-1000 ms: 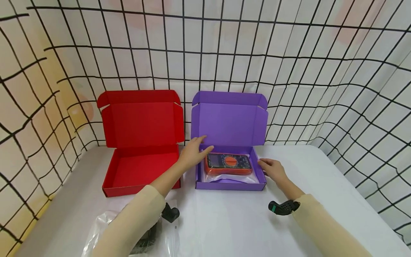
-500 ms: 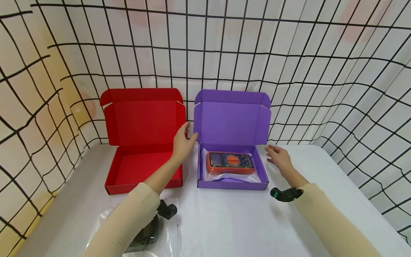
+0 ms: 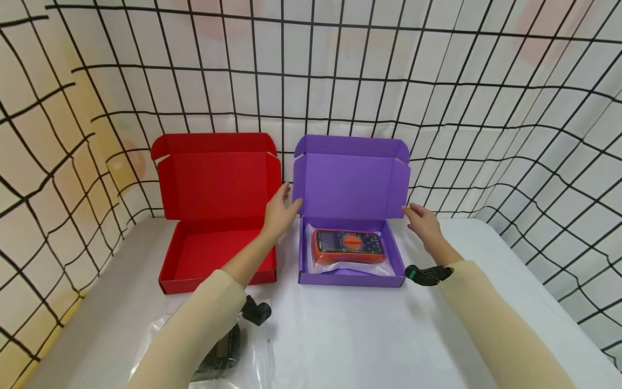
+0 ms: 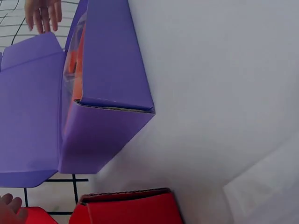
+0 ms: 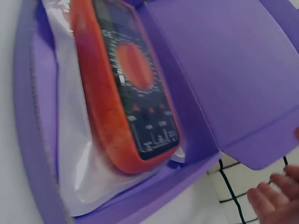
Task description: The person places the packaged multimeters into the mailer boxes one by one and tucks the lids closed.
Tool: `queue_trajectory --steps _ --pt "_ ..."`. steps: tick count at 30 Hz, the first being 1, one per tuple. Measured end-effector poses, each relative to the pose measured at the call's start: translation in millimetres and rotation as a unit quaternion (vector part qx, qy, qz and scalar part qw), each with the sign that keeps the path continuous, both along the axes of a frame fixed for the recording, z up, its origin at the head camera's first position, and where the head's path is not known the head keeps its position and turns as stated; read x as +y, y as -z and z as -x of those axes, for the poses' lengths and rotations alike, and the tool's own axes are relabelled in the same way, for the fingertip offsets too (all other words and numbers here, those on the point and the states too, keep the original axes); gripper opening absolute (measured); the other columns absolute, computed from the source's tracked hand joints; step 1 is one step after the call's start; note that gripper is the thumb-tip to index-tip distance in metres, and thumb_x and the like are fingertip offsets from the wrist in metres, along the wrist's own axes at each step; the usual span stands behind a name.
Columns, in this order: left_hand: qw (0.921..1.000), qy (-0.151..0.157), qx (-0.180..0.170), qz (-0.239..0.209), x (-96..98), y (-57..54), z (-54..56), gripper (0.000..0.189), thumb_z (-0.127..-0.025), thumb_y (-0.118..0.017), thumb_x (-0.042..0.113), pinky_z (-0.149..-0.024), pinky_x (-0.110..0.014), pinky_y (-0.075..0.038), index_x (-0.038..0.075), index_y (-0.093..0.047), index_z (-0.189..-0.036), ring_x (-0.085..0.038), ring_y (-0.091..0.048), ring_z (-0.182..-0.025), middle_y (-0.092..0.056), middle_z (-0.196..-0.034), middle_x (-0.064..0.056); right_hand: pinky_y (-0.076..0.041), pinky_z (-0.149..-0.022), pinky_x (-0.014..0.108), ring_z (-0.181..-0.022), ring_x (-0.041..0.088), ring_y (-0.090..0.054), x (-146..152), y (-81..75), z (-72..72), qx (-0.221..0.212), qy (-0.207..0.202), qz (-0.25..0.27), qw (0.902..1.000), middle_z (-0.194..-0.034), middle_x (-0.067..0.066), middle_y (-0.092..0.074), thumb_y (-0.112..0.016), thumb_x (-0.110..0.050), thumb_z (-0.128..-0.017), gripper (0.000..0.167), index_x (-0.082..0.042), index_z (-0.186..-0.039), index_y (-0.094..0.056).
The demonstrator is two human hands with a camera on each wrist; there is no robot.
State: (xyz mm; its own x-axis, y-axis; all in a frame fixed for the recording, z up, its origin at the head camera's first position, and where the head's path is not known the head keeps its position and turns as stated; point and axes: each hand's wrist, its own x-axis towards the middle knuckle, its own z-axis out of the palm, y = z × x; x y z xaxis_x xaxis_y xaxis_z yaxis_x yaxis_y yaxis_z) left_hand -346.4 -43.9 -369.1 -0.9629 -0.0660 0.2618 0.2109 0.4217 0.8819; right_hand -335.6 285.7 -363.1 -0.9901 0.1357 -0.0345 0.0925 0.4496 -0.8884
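An orange and black multimeter (image 3: pixel 350 246) in a clear plastic bag lies inside the purple cardboard box (image 3: pixel 347 279), whose lid (image 3: pixel 351 186) stands raised at the back. My left hand (image 3: pixel 279 215) is at the lid's left edge, thumb tip against or very close to it, fingers extended. On the opposite side, my right hand (image 3: pixel 425 226) has its fingertips at the lid's right flap; whether they touch is unclear. The right wrist view shows the multimeter's dial (image 5: pixel 134 66) up close and my right fingers (image 5: pixel 268 200) relaxed below the lid's flap.
To the left stands an open red box (image 3: pixel 218 248), its lid raised too. A clear bag with a dark device (image 3: pixel 221 354) lies at the front, partly behind my left sleeve. A black wire grid (image 3: pixel 350 81) encloses the back and sides of the white table (image 3: pixel 340 335).
My left hand has drawn back from the purple box's left wall to beside its lid. My right hand has risen from the right wall to the lid's right edge.
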Motion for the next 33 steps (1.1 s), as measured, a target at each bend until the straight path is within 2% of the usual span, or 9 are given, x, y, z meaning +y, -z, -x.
queue_trajectory --steps 4,8,12,17,22,26,33 --pt "0.9993 0.007 -0.028 0.022 2.5 -5.8 6.4 0.068 -0.089 -0.052 0.033 -0.108 -0.038 -0.031 0.006 -0.026 -0.145 -0.026 -0.038 -0.131 -0.039 -0.144 -0.012 -0.026 -0.109 0.042 -0.138 0.033 -0.019 2 -7.6 7.7 0.004 -0.016 0.043 0.9989 -0.151 0.019 -0.016 -0.032 -0.041 -0.098 0.066 0.002 -0.145 -0.016" --pt "0.9975 0.003 -0.053 0.046 6.4 -12.3 13.0 0.074 -0.088 -0.052 0.039 -0.107 -0.04 -0.031 0.004 -0.021 -0.146 -0.03 -0.036 -0.131 -0.037 -0.144 -0.016 -0.017 -0.113 0.042 -0.14 0.031 -0.01 2 -15.8 13.8 -0.011 -0.034 0.101 0.9942 -0.152 0.017 -0.01 -0.025 -0.044 -0.099 0.067 0.001 -0.146 -0.008" --pt "0.9945 -0.011 -0.079 0.068 12.2 -18.2 18.4 0.075 -0.088 -0.051 0.04 -0.106 -0.041 -0.032 0.002 -0.021 -0.146 -0.033 -0.038 -0.13 -0.037 -0.143 -0.018 -0.015 -0.113 0.04 -0.14 0.028 -0.01 0 -21.9 18.0 -0.016 -0.049 0.124 0.9909 -0.152 0.015 -0.008 -0.023 -0.044 -0.099 0.065 -0.001 -0.147 -0.008" --pt "0.991 -0.027 -0.099 0.086 21.3 -24.8 19.2 0.071 -0.088 -0.051 0.039 -0.101 -0.045 -0.037 0.004 -0.026 -0.145 -0.034 -0.044 -0.124 -0.044 -0.139 -0.018 -0.015 -0.113 0.04 -0.14 0.028 -0.011 -3 -23.9 20.4 -0.013 -0.061 0.143 0.9877 -0.152 0.014 -0.01 -0.023 -0.045 -0.099 0.066 -0.001 -0.146 -0.009" --pt "0.9921 -0.029 -0.096 0.075 29.2 -27.0 16.8 0.066 -0.088 -0.052 0.035 -0.098 -0.048 -0.04 0.009 -0.029 -0.144 -0.033 -0.048 -0.12 -0.047 -0.136 -0.015 -0.015 -0.113 0.041 -0.139 0.03 -0.013 -7 -23.0 19.1 -0.012 -0.065 0.142 0.9876 -0.152 0.017 -0.01 -0.021 -0.045 -0.099 0.066 0.0 -0.146 -0.008" --pt "0.9939 -0.021 -0.083 0.07 32.0 -26.3 14.9 0.064 -0.087 -0.054 0.032 -0.098 -0.045 -0.039 0.008 -0.032 -0.142 -0.032 -0.048 -0.12 -0.048 -0.135 -0.015 -0.018 -0.112 0.042 -0.138 0.032 -0.018 -12 -22.4 16.5 -0.008 -0.069 0.134 0.9886 -0.151 0.02 -0.014 -0.021 -0.046 -0.099 0.068 0.003 -0.146 -0.011" --pt "0.9969 0.015 -0.06 0.049 33.8 -25.2 8.9 0.062 -0.087 -0.052 0.02 -0.103 -0.042 -0.035 0.004 -0.029 -0.143 -0.031 -0.044 -0.125 -0.044 -0.138 -0.018 -0.02 -0.111 0.045 -0.137 0.034 -0.019 -20 -24.5 6.9 -0.002 -0.099 0.127 0.9869 -0.151 0.019 -0.012 -0.017 -0.048 -0.099 0.068 0.0 -0.146 -0.009"
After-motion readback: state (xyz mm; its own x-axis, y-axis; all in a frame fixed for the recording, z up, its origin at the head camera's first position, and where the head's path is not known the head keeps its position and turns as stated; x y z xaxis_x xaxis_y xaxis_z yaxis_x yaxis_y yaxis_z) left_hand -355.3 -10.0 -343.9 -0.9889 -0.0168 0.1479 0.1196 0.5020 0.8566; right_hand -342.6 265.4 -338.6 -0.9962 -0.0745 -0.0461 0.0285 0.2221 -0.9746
